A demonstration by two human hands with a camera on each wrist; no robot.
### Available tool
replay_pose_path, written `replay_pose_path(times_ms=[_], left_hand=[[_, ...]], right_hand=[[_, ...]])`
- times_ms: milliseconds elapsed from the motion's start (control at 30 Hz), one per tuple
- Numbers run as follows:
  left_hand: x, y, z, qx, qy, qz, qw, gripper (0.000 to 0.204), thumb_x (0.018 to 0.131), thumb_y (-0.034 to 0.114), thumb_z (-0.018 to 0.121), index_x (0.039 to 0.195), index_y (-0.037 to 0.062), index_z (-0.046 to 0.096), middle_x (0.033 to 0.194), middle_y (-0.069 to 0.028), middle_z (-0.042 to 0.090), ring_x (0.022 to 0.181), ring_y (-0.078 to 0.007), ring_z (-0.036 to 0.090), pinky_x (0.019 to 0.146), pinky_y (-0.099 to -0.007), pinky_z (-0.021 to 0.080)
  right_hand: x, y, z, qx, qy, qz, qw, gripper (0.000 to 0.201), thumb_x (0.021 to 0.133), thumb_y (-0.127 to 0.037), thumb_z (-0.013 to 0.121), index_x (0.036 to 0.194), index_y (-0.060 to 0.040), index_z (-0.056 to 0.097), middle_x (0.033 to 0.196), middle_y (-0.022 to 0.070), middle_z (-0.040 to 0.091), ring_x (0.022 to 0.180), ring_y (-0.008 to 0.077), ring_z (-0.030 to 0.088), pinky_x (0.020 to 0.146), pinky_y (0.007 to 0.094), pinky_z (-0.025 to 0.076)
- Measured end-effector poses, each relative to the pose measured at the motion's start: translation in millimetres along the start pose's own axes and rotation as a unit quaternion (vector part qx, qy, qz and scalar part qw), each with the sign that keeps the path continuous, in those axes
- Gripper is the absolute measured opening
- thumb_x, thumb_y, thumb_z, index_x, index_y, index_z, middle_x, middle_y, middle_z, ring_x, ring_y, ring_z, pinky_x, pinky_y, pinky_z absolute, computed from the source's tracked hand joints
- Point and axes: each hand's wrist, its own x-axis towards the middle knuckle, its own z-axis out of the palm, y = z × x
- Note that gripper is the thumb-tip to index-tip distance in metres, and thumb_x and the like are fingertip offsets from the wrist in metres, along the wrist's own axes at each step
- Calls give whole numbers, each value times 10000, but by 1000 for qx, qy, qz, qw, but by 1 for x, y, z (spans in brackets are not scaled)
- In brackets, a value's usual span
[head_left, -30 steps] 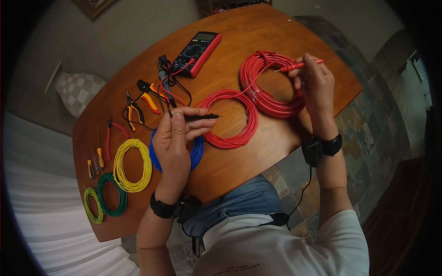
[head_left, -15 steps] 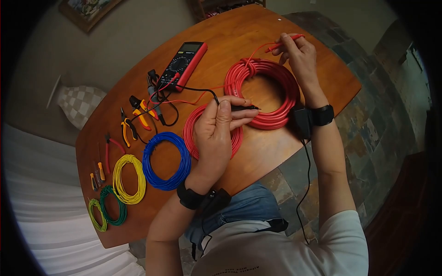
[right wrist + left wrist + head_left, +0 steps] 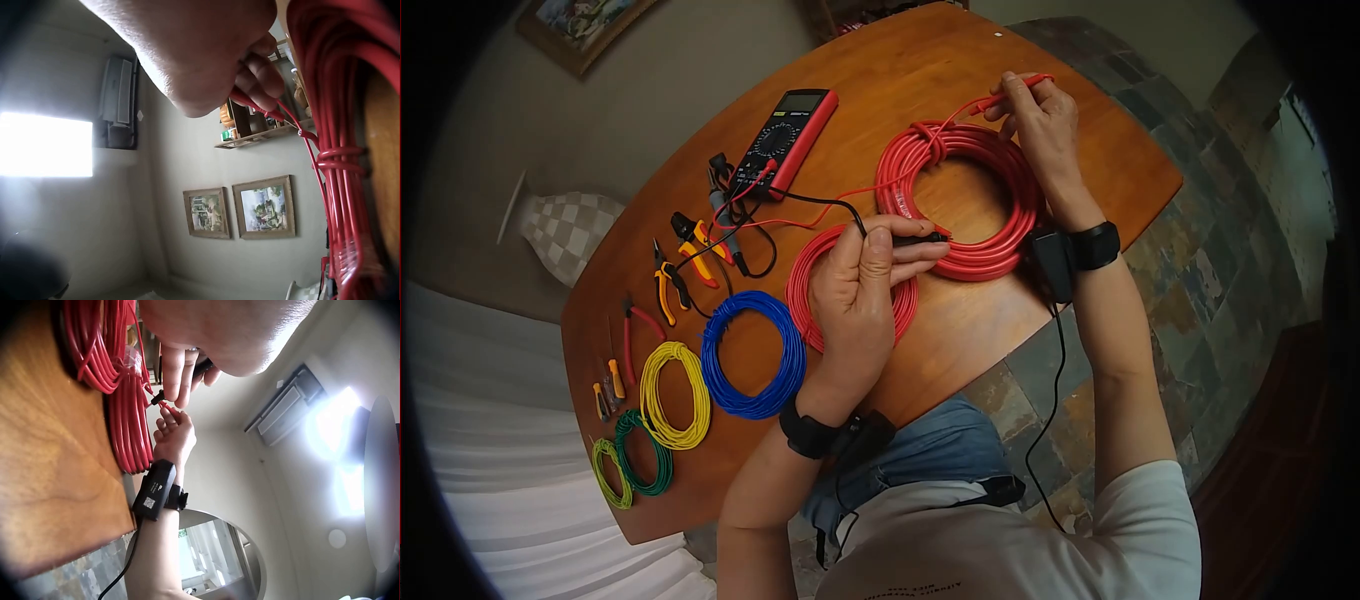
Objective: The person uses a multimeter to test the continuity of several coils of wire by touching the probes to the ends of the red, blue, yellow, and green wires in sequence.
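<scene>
Between its thumb and fingers my left hand [image 3: 860, 295] holds the black probe [image 3: 912, 240], above the thinner red coil [image 3: 802, 290] and beside the thick red coil [image 3: 1025, 200]. A red wire end touches or lies close to that probe's tip; which one, I cannot tell. My right hand [image 3: 1045, 130] pinches the red probe [image 3: 1022, 88] over the far right edge of the thick coil. In the right wrist view the probe's metal tip [image 3: 290, 123] is close to a cut wire end [image 3: 304, 133]; contact is unclear. Leads run to the red and black multimeter [image 3: 785, 140].
Blue [image 3: 718, 385], yellow [image 3: 648, 400], dark green [image 3: 622, 455] and light green [image 3: 600, 470] coils lie along the table's left part. Behind them are orange-handled pliers [image 3: 664, 290], a wire stripper [image 3: 700, 245], red-handled cutters [image 3: 628, 345] and small screwdrivers [image 3: 615, 380]. The table's [image 3: 960, 370] front edge borders my lap.
My left hand has moved right with the black probe, from near the blue coil to the thick red one. My right hand has moved toward the table's far side with the red probe.
</scene>
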Motion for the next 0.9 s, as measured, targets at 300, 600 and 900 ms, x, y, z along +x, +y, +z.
replay_pose_path(times_ms=[300, 600, 900], left_hand=[[2, -3, 0, -13, 0, 3, 1000, 341, 1023, 234, 287, 1059, -36, 492, 1053, -180, 598, 933, -249, 654, 814, -306, 535], [3, 0, 3, -39, 23, 1, 999, 317, 1013, 197, 338, 1015, -63, 519, 992, -160, 603, 901, -247, 663, 792, -306, 549], [10, 20, -15, -2, 80, 82, 993, 351, 1020, 243, 291, 1058, -50, 480, 1066, -218, 590, 928, -293, 655, 804, -347, 552]], right_hand=[[0, 1, 1, 5, -8, -3, 1000, 283, 913, -230, 535, 813, 15, 634, 639, 75, 654, 454, 111, 560, 451, 242, 444], [2, 4, -2, -20, -29, 7, 999, 272, 930, -225, 528, 845, 18, 616, 680, 86, 652, 533, 112, 586, 456, 229, 448], [0, -6, -5, 33, 84, -30, 995, 273, 911, -214, 528, 825, 20, 638, 643, 74, 658, 479, 94, 555, 450, 222, 431]])
